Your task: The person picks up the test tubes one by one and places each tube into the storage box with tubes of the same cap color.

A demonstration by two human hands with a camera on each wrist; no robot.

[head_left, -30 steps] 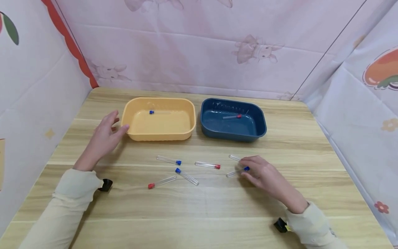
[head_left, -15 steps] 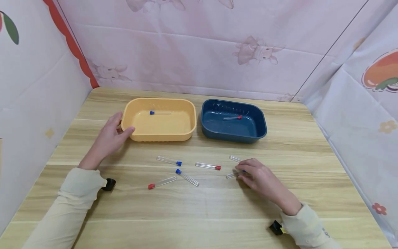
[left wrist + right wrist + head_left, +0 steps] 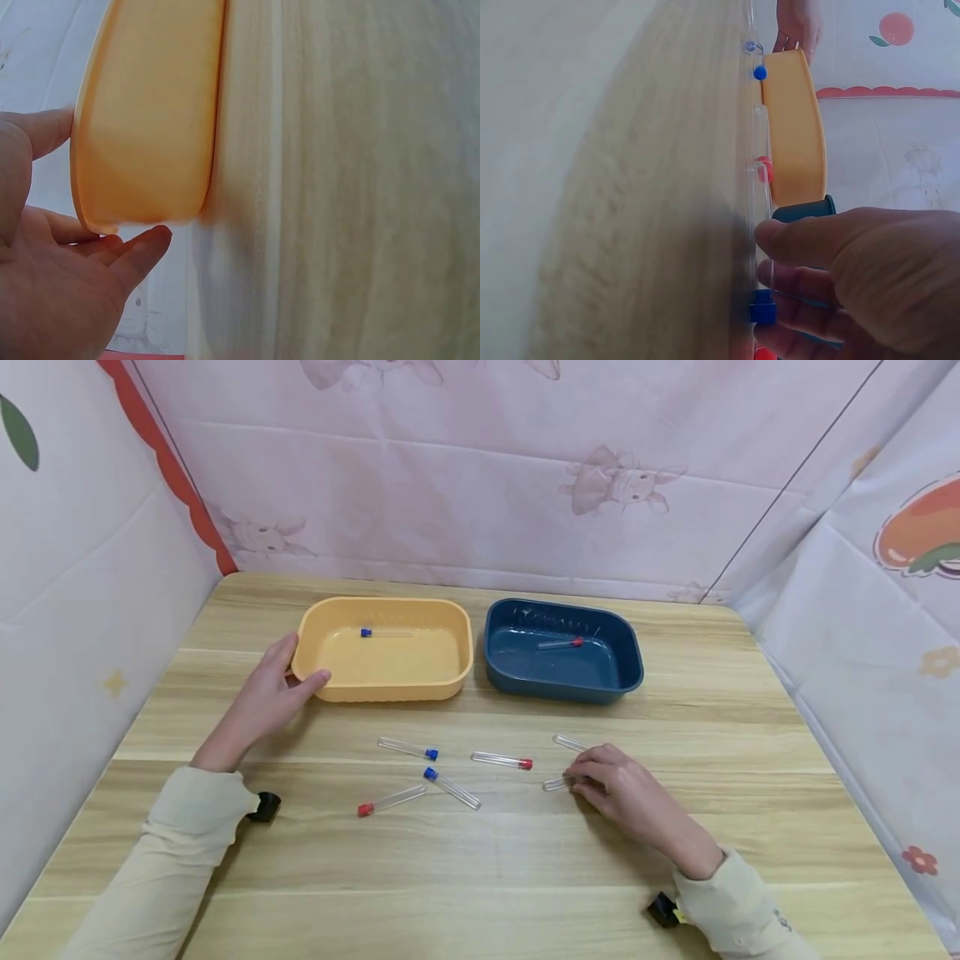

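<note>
My left hand (image 3: 264, 700) holds the left end of a yellow plastic basin (image 3: 386, 691), its thumb on the front rim. In the left wrist view its fingers lie against the outside of the basin's wall (image 3: 150, 120). My right hand (image 3: 633, 797) pinches a clear test tube (image 3: 555, 784) low over the table. That tube's blue cap (image 3: 763, 309) shows between the fingers in the right wrist view. Just behind the right hand another tube (image 3: 568, 742) lies partly covered; a red cap (image 3: 765, 353) appears below the fingers in the right wrist view.
A dark blue basin (image 3: 555, 686) stands right of the yellow one. It contains a red-capped tube (image 3: 560, 644); the yellow one contains a blue-capped tube (image 3: 366, 632). Several capped tubes, such as a red-capped one (image 3: 498, 760), lie mid-table. Printed cloth (image 3: 480, 493) walls the table's back and sides.
My left hand has moved right and its thumb has come over the yellow basin's rim. The right hand has closed around the blue-capped test tube, covering its cap in the head view.
</note>
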